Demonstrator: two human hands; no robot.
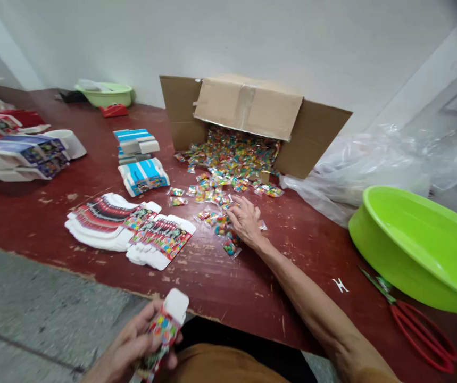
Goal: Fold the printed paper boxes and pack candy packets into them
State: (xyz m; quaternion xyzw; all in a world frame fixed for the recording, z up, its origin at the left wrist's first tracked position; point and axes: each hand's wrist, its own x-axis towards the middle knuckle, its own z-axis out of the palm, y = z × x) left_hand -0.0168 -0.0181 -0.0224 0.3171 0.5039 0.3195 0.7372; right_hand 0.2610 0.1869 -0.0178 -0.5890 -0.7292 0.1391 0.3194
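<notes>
My left hand (142, 340) is closed around a small, colourful candy box (164, 330), with its white end flap (177, 304) standing up. It holds the box in front of the table's near edge. My right hand (244, 219) reaches onto the table, its fingers slightly apart and resting on small clear candy packets (214, 217) of multicoloured sweets. A larger heap of packets (236, 154) spills from a cardboard box (248, 106) lying on its side. Left of the loose packets is a fanned row of flattened red-and-black boxes (112, 221).
Blue boxes (144, 175) stand behind the flattened ones. Purple boxes (24, 154) and a white cup (71, 143) are at the left. A green basin (372, 234), red-handled scissors (420, 330) and clear plastic bags (372, 159) occupy the right. Another green basin (110, 96) is at the back.
</notes>
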